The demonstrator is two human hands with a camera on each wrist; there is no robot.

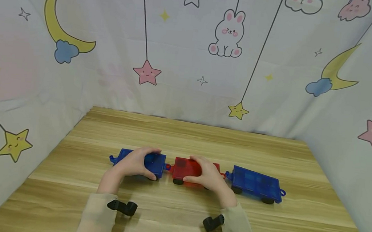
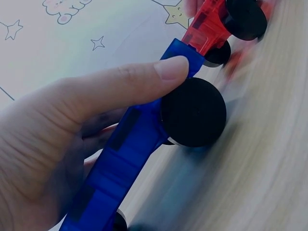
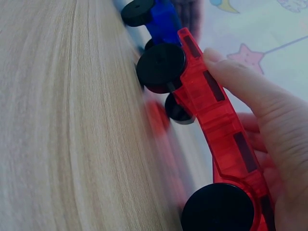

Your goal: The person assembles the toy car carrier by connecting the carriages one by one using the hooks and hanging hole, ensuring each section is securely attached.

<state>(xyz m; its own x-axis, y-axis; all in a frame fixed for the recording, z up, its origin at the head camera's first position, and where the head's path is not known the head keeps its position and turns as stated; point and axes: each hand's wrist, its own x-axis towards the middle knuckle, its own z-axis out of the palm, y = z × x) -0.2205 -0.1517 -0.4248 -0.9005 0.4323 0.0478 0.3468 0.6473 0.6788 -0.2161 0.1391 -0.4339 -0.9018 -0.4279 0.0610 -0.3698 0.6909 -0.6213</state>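
Left hand [image 1: 135, 163] gripped a blue plastic flatcar [image 1: 156, 163], right hand [image 1: 209, 175] a red plastic flatcar [image 1: 186, 169]; coupling seemed underway, next needing alignment.

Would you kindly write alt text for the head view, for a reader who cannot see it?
A person's left hand grips a blue toy wagon and their right hand a red toy wagon beside it on a wood-grain table. Another blue wagon stands at the row's right end. Behind is a white backdrop printed with cartoon stars.
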